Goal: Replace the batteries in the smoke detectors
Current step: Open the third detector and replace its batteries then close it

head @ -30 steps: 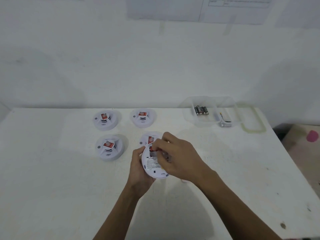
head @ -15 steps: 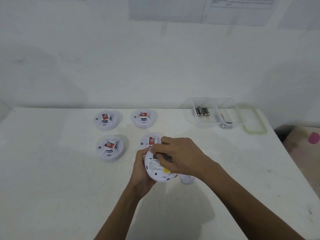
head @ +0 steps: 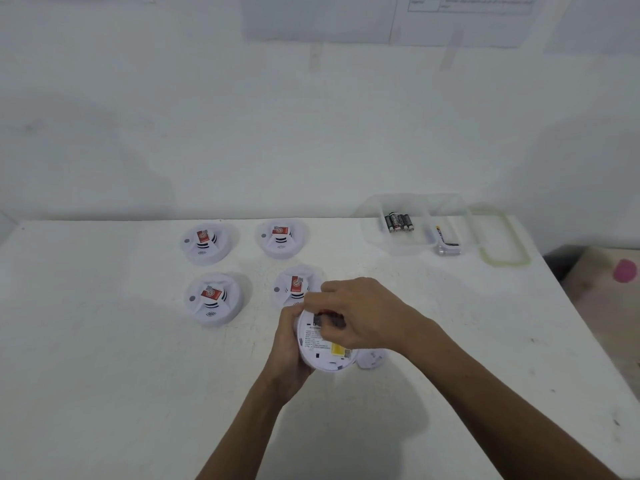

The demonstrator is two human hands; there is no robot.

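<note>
Left hand (head: 287, 344) grip wraps the rim of the round white plastic smoke detector (head: 322, 355), label side up just over the white counter (head: 104, 375), likely to steady it and expose the bay. Right hand (head: 360, 317) fingers curl into the bay; can't tell if they pinch a cell. Small white cover (head: 372, 359) lies beside it. Black batteries (head: 398, 222) sit in the clear plastic tub (head: 415, 245).

White table (head: 104, 375) against white wall (head: 242, 133)

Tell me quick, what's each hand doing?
Left hand: holds the smoke detector by its rim.
Right hand: curled over the smoke detector's back; whether it pinches anything cannot be told.
</note>
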